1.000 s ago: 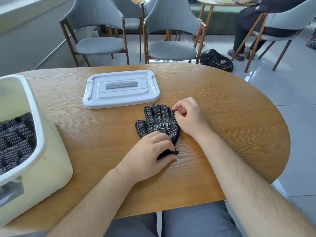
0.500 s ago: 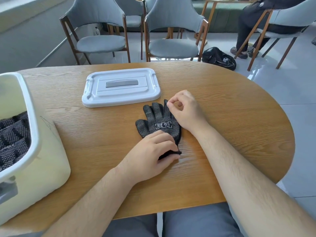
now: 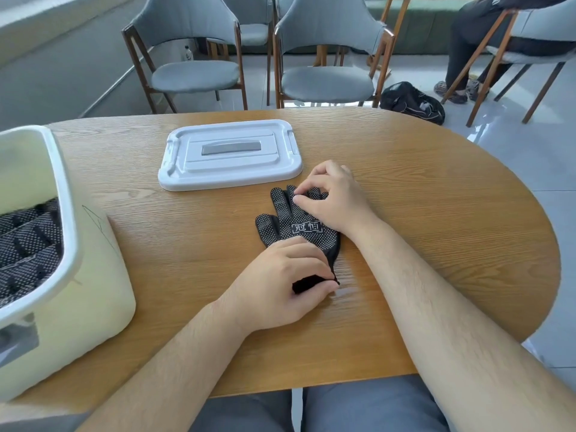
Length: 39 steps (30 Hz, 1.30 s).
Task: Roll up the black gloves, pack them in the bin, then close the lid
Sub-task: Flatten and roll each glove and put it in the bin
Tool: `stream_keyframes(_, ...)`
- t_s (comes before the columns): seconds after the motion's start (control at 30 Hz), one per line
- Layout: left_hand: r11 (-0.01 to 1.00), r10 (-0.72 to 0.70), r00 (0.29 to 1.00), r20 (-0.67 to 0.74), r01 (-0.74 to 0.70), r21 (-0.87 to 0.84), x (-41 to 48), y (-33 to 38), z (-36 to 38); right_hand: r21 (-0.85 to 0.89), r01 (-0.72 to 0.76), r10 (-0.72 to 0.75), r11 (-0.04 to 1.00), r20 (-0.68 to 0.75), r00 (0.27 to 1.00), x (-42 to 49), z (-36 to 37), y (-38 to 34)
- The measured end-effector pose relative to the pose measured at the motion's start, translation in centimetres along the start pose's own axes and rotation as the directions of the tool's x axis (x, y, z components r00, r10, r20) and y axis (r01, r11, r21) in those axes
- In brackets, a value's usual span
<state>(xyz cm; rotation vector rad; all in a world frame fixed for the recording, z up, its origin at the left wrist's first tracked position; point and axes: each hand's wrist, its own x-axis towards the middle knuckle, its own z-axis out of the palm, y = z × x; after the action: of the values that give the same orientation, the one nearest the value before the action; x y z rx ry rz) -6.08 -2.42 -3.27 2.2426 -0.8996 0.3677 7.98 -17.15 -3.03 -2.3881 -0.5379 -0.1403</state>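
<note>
We had one black knitted glove with white grip dots (image 3: 299, 227) lying flat on the oval wooden table (image 3: 436, 213), just in front of the white plastic lid (image 3: 230, 154) and well apart from the pale yellow plastic bin with the white rim (image 3: 67, 194) at our left. Our left hand (image 3: 280, 282) was curled over the cuff end nearest us, thumb and fingers pinching the dark fabric. Our right hand (image 3: 338, 198) was bent over the far end, thumb and forefinger nipping the glove's fingers. Other dotted black gloves (image 3: 28, 244) already lay inside the bin, and the lid was off, so we judged ourselves partway through, straightening this glove before rolling it. To do that well, we thought the two ends should be drawn gently apart so the fabric lay smooth and the glove's fingers sat side by side. The roll should then start tight from one end with even pressure. The thumb of the glove stuck out to the left and would need tucking in first. A loose start could spring open on the way to the bin.
</note>
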Motion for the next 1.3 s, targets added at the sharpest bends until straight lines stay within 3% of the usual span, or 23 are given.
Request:
stream_keyframes(0.23,1.0,0.004,1.0,0.007,-0.004,-0.018,0.1,-0.2,0.0,0.09,0.065,-0.044,0.994,-0.216,0.975,-0.4,0.1,0.3)
stream_keyframes(0.4,1.0,0.002,1.0,0.018,-0.001,-0.023,0.0,-0.4,0.0,0.012,-0.009,0.011,1.0,-0.108,0.994,-0.2,0.2,0.1)
stream_keyframes(0.53,1.0,-0.005,0.999,0.032,0.006,-0.018,0.1,-0.5,0.0,0.031,0.125,-0.118,0.992,-0.165,0.979,0.1,0.1,-0.8)
stream_keyframes(0.7,1.0,-0.015,0.999,0.038,0.016,-0.019,0.2,-0.4,0.0,-0.114,0.177,-0.179,0.978,-0.011,0.984,0.2,1.4,-1.9)
stream_keyframes(0.97,1.0,-0.022,0.999,0.045,0.023,-0.019,0.2,-0.3,0.1,-0.049,0.26,-0.264,0.964,-0.208,0.942,-0.2,1.5,-2.0)
stream_keyframes(1.13,0.999,-0.029,0.999,0.038,0.03,-0.022,0.2,-0.2,0.0,-0.094,0.17,-0.177,0.981,-0.076,0.981,-0.3,1.5,-1.9)
stream_keyframes(1.23,0.999,-0.029,0.999,0.034,0.03,-0.021,0.2,-0.3,0.0,-0.04,0.248,-0.251,0.968,-0.13,0.959,-0.3,1.2,-2.1)
stream_keyframes(1.3,0.999,-0.029,0.999,0.035,0.03,-0.03,0.1,-0.3,0.0,0.014,0.318,-0.317,0.948,-0.066,0.946,-0.5,1.1,-2.5)
